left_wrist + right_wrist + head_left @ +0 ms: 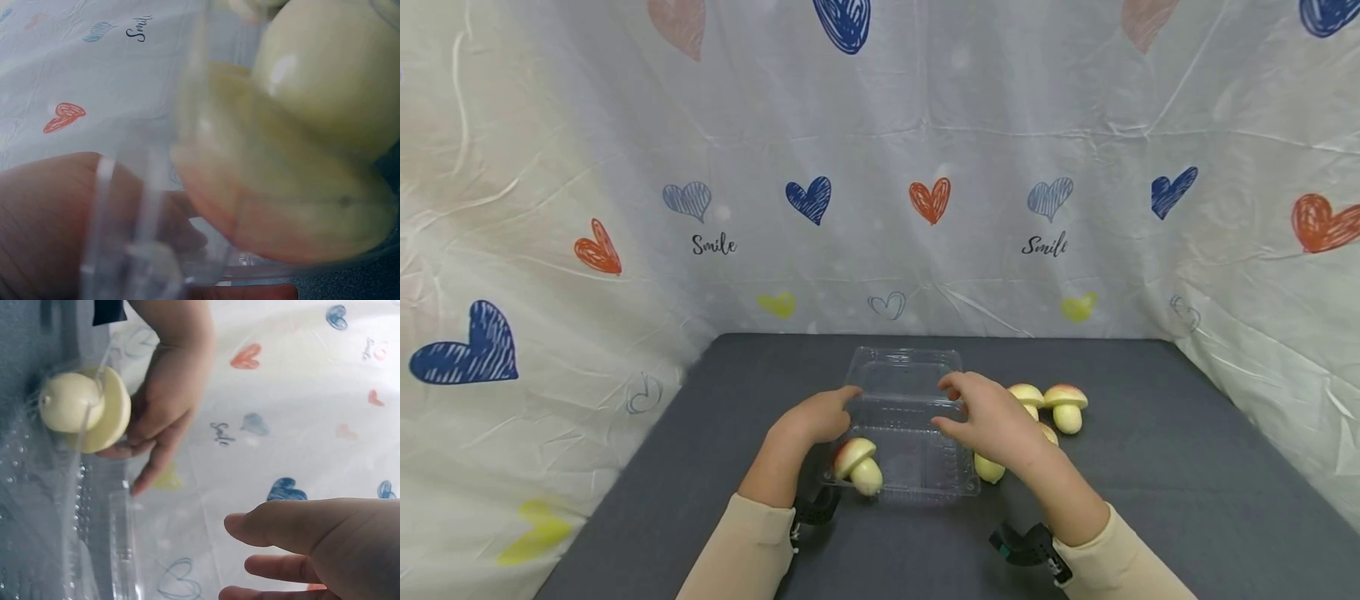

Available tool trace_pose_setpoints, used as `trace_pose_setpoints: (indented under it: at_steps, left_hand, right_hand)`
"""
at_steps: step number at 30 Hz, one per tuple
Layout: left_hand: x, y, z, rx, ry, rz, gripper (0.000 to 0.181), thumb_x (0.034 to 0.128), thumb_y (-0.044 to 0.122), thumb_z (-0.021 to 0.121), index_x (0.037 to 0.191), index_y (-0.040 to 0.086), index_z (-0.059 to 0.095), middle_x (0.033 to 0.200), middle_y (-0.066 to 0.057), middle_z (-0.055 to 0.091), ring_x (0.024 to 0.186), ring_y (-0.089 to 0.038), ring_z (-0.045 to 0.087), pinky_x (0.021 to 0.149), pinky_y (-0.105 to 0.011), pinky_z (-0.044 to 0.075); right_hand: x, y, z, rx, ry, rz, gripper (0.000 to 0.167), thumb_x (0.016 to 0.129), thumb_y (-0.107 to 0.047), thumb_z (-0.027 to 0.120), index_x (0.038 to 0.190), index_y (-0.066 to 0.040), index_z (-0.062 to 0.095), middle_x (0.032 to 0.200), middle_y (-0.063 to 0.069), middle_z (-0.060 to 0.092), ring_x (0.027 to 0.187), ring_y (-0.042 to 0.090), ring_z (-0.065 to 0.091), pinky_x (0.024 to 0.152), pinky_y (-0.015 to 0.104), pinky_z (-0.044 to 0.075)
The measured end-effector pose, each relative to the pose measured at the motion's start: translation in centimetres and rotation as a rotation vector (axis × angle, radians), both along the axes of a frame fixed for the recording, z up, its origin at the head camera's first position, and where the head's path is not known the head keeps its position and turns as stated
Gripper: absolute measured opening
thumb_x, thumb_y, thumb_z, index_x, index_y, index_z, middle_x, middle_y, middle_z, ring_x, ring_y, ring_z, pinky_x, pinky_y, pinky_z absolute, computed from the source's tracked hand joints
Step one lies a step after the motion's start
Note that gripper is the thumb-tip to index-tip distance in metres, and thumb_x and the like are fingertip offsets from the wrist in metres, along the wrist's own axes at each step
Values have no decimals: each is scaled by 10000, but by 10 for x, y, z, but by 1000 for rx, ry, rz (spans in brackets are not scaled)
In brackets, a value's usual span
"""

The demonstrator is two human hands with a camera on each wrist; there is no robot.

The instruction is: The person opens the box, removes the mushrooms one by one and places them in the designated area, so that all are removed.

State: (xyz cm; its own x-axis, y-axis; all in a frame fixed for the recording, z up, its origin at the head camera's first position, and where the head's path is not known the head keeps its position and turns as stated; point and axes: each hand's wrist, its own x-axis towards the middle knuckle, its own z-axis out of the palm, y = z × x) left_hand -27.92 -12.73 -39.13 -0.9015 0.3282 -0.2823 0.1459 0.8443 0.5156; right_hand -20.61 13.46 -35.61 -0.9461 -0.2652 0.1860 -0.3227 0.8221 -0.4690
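A clear plastic clamshell box (917,446) lies with its lid (904,372) folded back, away from me. In its front left corner sits a toy mushroom (865,475) with a pale stem and a reddish-yellow cap. My left hand (816,417) is at the box's left side, index finger extended near the hinge; the right wrist view shows its fingers by the wall beside the mushroom. Above the box's right side hovers my right hand (996,417), thumb and fingers spread apart with nothing between them. The left wrist view has the mushroom (325,81) large behind blurred plastic.
Several more mushrooms (1066,408) stand or lie right of the box, partly hidden by my right hand and forearm. The dark grey tabletop (1150,450) extends to both sides. A white curtain (985,150) printed with hearts hangs behind and at the sides.
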Motion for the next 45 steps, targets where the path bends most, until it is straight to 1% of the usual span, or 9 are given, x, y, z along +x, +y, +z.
trace_pose_setpoints:
  at_steps: [5,10,15,19,22,29,38,41,45]
  left_hand:
    - [-1,1,0,-6,-1,0,646,988,-32,378,1612,134,359,1590,-161,410,573,-175,417,585,-374,361]
    - [-1,2,1,-10,3,4,659,975,-37,378,1610,138,364,1589,-158,413,629,-176,474,616,-385,377]
    - [0,1,1,-12,-2,11,659,971,-30,397,1606,143,374,1592,-154,411,833,-211,606,671,-416,416]
    - [1,1,0,-12,3,10,652,969,-24,416,1599,139,388,1587,-154,418,1031,-249,585,773,-452,435]
    - [1,1,0,-11,7,11,647,972,-23,420,1598,138,390,1587,-151,419,1089,-264,564,818,-471,431]
    - [0,0,1,-10,5,5,648,974,-31,412,1599,134,385,1584,-155,420,990,-245,592,776,-453,442]
    - [0,-1,0,1,-1,-2,642,975,-27,428,1594,139,395,1587,-148,419,1087,-263,557,816,-472,433]
    - [0,-2,1,2,0,-5,641,975,-26,433,1594,136,395,1585,-152,420,1043,-258,572,811,-475,434]
    - [0,-2,1,7,-1,-10,642,975,-27,426,1595,135,392,1589,-152,414,1026,-255,581,811,-473,436]
  right_hand:
    - [0,-9,-8,7,19,24,428,883,-269,832,1254,-127,672,1109,22,652,826,130,586,687,333,508]
    - [1,-18,-15,5,4,35,447,883,-285,835,1272,-138,671,1109,10,644,875,167,636,698,339,522]
    - [1,-26,-24,35,4,91,448,889,-286,828,1275,-125,668,1103,15,643,946,203,655,723,354,531]
    - [1,-30,-31,46,8,139,422,901,-274,814,1267,-125,665,1122,43,654,969,198,648,747,369,532]
    - [2,-33,-35,49,14,164,412,906,-271,808,1262,-122,664,1134,60,657,974,209,651,748,383,536]
    - [5,-43,-46,83,35,227,416,910,-280,799,1266,-113,662,1137,74,649,917,206,658,685,335,532]
    - [5,-51,-59,40,48,304,464,934,-267,782,1337,-92,630,1214,96,632,907,177,661,679,293,532]
    - [3,-51,-62,-21,8,353,512,947,-250,770,1404,-100,594,1298,96,596,875,141,638,661,274,518]
    - [0,-50,-64,-86,-109,436,554,994,-239,706,1511,-174,519,1394,57,554,916,74,606,711,271,520]
